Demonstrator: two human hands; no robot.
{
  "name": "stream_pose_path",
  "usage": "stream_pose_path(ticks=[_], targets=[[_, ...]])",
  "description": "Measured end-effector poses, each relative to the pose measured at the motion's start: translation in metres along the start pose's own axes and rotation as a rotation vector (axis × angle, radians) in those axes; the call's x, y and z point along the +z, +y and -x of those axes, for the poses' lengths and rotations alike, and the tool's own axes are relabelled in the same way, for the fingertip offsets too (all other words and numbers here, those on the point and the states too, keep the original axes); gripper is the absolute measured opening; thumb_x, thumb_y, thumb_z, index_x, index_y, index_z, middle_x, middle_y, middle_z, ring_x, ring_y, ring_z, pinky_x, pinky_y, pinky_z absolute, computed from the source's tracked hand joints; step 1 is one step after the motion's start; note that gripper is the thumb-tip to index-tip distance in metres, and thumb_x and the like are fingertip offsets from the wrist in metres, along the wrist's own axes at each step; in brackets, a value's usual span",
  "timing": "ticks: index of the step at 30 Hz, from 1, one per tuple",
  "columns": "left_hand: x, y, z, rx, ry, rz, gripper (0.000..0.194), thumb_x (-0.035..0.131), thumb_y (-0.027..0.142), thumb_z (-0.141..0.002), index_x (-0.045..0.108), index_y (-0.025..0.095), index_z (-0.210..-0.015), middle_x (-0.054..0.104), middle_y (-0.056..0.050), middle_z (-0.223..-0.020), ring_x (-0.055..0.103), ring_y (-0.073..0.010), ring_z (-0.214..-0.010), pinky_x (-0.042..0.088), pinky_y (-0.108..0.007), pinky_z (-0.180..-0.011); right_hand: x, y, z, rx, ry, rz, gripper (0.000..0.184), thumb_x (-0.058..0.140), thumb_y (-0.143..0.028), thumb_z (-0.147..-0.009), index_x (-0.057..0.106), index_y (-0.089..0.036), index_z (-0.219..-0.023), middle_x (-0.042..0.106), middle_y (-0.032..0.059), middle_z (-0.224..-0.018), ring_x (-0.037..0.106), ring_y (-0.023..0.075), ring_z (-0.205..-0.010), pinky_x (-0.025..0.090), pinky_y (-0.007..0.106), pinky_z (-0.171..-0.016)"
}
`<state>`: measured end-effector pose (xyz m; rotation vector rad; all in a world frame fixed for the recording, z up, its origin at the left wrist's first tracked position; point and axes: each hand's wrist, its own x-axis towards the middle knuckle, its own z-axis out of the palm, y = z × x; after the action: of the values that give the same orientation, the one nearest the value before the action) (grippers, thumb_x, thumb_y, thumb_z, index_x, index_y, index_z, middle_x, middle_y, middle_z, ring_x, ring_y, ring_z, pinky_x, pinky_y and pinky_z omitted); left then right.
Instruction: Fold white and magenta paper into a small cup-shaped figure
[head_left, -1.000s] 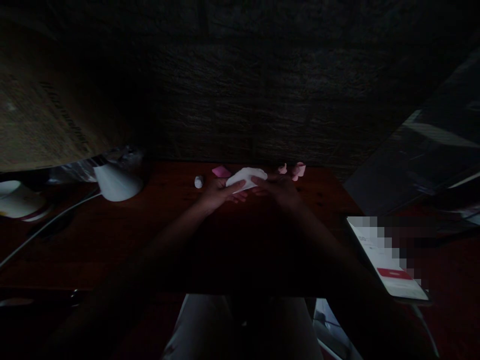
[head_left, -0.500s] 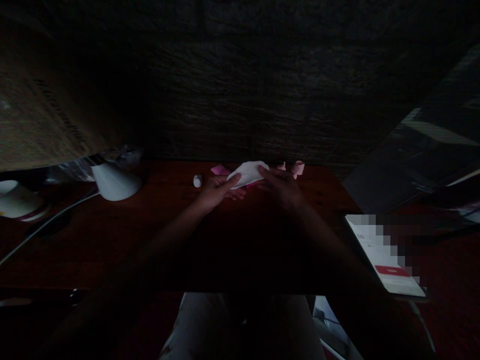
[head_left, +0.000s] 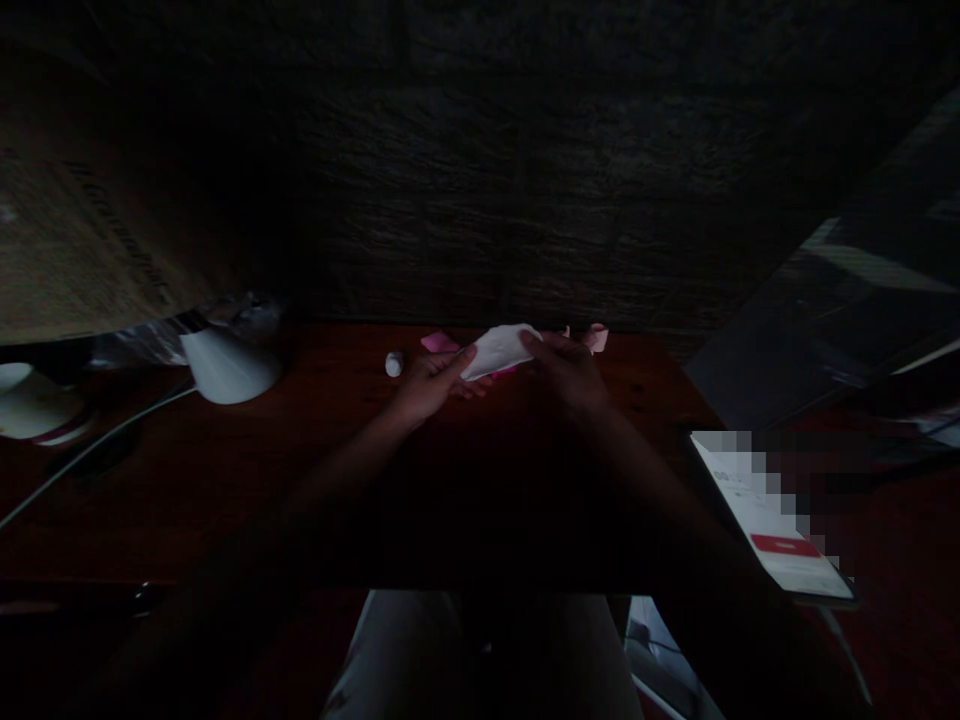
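A flat, soft white piece of what looks like modelling clay is held up between both hands above the table. My left hand pinches its left end, thumb on top and fingers underneath. At the other end my right hand grips it the same way, with the thumb pressed on its face. Below it shows a bright pink bit, partly hidden. A small white lump lies left of my left hand, and a pink piece is just behind. Pale pink curled pieces rest beyond my right hand.
The dark wooden table meets a brick-like wall. On the left are a white cone-shaped object, a cable, a paper cup and a large cardboard box. A lit tablet or phone lies at the right edge.
The white piece has shifted slightly to the right and tilts a little more, its right end higher. Both hands keep their pinch; the things on the table stay put.
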<state>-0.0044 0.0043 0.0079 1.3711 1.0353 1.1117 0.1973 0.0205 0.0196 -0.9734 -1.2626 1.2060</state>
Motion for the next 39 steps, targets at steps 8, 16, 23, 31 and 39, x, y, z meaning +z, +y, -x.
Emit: stream_pose_path(ticks=[8,16,23,31,39], targets=[[-0.0023,-0.001,-0.0003,0.127,0.071,-0.052,0.049,0.071,0.063,-0.077,0.073,0.014,-0.075,0.069,-0.002,-0.068,0.059,-0.0112,-0.061,0.044,-0.022,-0.057,0.0019,-0.0011,0.0034,0.069,-0.057,0.098,0.042,0.081,-0.059,-0.066,0.078,-0.022,-0.084,0.075,0.004,-0.084,0.066,0.0173,-0.077,0.051,0.029,-0.067],[-0.0031,0.0014,0.0029,0.244,0.047,-0.246,0.037,0.065,0.051,-0.085,0.075,0.016,-0.079,0.068,0.0,-0.067,0.056,-0.0111,-0.059,0.041,-0.021,-0.054,0.0039,0.0002,0.0044,-0.022,-0.085,0.148,0.038,0.075,-0.059,-0.074,0.079,-0.022,-0.082,0.076,0.0031,-0.083,0.067,0.0189,-0.079,0.051,0.035,-0.08],[-0.0014,0.0027,0.0044,0.152,-0.046,-0.23,0.038,0.062,0.049,-0.088,0.075,0.015,-0.081,0.073,-0.003,-0.072,0.062,-0.012,-0.061,0.045,-0.022,-0.057,0.0045,0.0027,0.0028,-0.093,-0.025,0.118,0.036,0.075,-0.057,-0.074,0.081,-0.023,-0.084,0.077,0.0019,-0.084,0.068,0.0192,-0.079,0.052,0.036,-0.083],[-0.0019,0.0061,0.006,0.142,-0.097,-0.217,0.034,0.066,0.046,-0.087,0.074,0.014,-0.078,0.075,-0.004,-0.068,0.065,-0.0119,-0.058,0.048,-0.021,-0.056,0.006,0.0035,0.0018,-0.082,0.033,0.128,0.036,0.078,-0.057,-0.071,0.081,-0.023,-0.082,0.076,0.0016,-0.08,0.066,0.0183,-0.075,0.053,0.036,-0.079],[-0.0007,0.0011,0.0041,-0.052,-0.169,-0.022,0.033,0.072,0.044,-0.084,0.072,0.013,-0.098,0.078,-0.008,-0.083,0.072,-0.0148,-0.066,0.053,-0.022,-0.057,0.004,0.0053,0.0012,-0.136,0.064,0.145,0.038,0.074,-0.059,-0.075,0.079,-0.023,-0.083,0.076,0.0018,-0.085,0.065,0.0188,-0.082,0.051,0.035,-0.084]])
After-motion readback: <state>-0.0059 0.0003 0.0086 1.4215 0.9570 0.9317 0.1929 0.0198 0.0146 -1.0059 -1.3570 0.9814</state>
